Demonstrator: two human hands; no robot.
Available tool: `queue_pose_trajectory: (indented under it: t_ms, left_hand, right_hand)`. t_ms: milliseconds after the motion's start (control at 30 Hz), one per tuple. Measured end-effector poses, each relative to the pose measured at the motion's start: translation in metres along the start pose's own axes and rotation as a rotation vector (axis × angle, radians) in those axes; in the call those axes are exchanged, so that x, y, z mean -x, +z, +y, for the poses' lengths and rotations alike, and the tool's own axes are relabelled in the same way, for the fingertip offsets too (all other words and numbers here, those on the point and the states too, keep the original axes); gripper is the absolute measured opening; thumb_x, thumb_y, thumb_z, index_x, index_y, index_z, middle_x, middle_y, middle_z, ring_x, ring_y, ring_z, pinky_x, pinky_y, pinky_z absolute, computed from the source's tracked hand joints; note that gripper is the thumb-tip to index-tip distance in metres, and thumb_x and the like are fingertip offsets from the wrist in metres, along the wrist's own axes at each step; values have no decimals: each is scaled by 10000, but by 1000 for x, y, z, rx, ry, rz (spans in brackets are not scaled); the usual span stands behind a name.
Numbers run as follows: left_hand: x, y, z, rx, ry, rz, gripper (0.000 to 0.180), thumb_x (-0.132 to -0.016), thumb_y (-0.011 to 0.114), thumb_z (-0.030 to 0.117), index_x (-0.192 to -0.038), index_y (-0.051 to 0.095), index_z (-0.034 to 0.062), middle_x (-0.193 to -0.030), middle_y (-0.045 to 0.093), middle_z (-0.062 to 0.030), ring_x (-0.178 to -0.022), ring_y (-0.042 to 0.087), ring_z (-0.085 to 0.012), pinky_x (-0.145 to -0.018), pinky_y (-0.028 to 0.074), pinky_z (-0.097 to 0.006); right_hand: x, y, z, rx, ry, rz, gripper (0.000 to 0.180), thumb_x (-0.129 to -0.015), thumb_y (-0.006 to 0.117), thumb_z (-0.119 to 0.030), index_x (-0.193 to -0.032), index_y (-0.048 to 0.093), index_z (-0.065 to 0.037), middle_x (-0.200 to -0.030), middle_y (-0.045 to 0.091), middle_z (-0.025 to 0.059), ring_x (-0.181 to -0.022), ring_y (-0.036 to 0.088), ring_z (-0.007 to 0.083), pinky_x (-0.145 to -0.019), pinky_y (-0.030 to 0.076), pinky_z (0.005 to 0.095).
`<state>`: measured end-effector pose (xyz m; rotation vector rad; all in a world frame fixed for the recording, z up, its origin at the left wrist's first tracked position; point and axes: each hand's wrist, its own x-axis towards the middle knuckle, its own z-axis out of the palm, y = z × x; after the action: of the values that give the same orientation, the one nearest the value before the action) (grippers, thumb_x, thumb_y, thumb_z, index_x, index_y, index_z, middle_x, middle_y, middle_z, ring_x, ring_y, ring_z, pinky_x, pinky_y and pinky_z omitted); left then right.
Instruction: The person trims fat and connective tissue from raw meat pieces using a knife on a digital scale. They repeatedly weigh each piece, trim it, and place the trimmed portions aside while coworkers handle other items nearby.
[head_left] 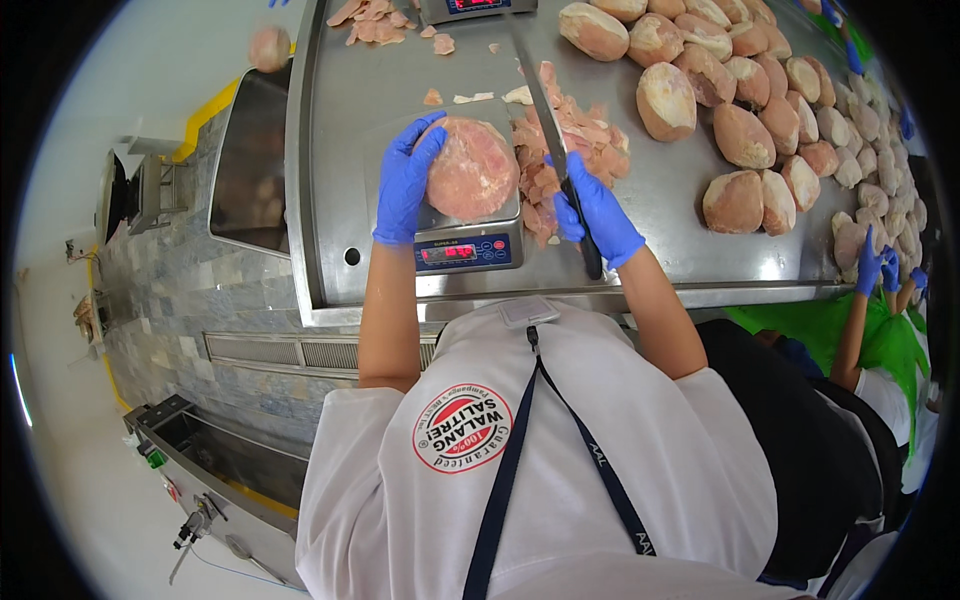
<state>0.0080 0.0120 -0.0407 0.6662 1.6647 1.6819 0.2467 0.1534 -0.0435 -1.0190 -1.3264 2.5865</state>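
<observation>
My left hand (403, 185), in a blue glove, grips the left side of a round, pink ham (475, 168). This ham sits on or just over the plate of a digital scale (468, 252) with a lit red display. In my gloved right hand (606, 222) is the handle of a long knife (543, 105), fingers closed round it. Its blade points away from me, right of the ham and apart from it. Beneath and beside the blade lies a heap of thin pink meat trimmings (592, 140).
Many hams (745, 135) cover the right of the steel table (650, 268). More trimmings (375, 22) and a second scale (470, 8) are at the far edge. Other workers' gloved hands (875, 265) show at right. A dark-looking bin (252, 165) stands left of the table, and a steel sink (220, 455) lower left.
</observation>
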Motion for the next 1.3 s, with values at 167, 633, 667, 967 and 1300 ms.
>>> queue_pose_trajectory:
  t_ms: [167,633,667,967,1300]
  left_hand:
    - [-13,-6,-4,15,207,-78,396,-1022,561,276,-1248,652,-36,-1206,675,-81,-1069,633,-166,-980,503,-323]
    - [-20,1,15,156,-116,-122,353,-993,493,205,-1181,685,-25,-1106,707,-105,-1006,676,-194,-952,532,-340]
    - [-20,3,17,182,-150,-102,352,-994,488,203,-1174,687,-24,-1102,709,-104,-1000,678,-193,-946,535,-339]
    - [-47,-22,-12,-518,376,-132,324,-967,541,178,-1190,687,-8,-1125,712,-113,-1022,669,-189,-943,528,-332]
    - [-41,-47,-47,-487,267,-36,343,-1003,545,193,-1245,642,-29,-1164,684,-131,-1062,643,-204,-978,504,-337]
  right_hand:
    - [20,2,1,1009,-433,23,851,-988,543,-562,-1600,188,-89,-861,702,157,-754,681,330,-746,536,426]
    - [0,18,-49,1493,-382,-222,930,-937,603,-568,-1627,119,-173,-953,710,155,-722,690,340,-683,548,439]
    - [-3,21,-49,1496,-377,-214,926,-942,592,-571,-1627,114,-171,-965,710,160,-734,695,342,-677,549,440]
    - [-37,61,-36,1404,-434,25,849,-977,514,-596,-1611,178,-142,-868,703,224,-773,701,380,-684,550,457]
    - [-59,42,-4,1005,-526,119,883,-983,510,-579,-1604,146,-69,-1058,712,246,-963,701,388,-852,533,464]
